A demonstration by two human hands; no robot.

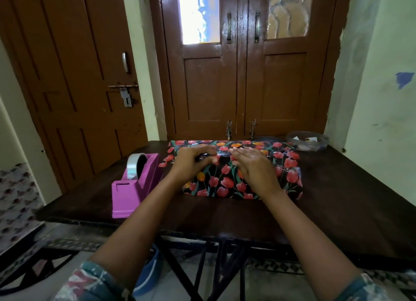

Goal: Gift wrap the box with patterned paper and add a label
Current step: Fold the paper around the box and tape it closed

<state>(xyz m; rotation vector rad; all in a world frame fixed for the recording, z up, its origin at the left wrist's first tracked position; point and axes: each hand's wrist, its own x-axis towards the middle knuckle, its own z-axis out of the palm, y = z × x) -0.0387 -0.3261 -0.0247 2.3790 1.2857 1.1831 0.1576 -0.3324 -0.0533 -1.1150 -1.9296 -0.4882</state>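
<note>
While the box, wrapped in black paper with red and orange tulips, lies mid-desk on the dark desk, both hands rest on its top. The right hand lies flat, fingers straight and together, pressing the paper. The left hand has its fingers curled at a glossy strip of clear tape between the hands; whether they pinch it cannot be told. A purple tape dispenser stands just left of the box, and a clear container sits at the far right.
</note>
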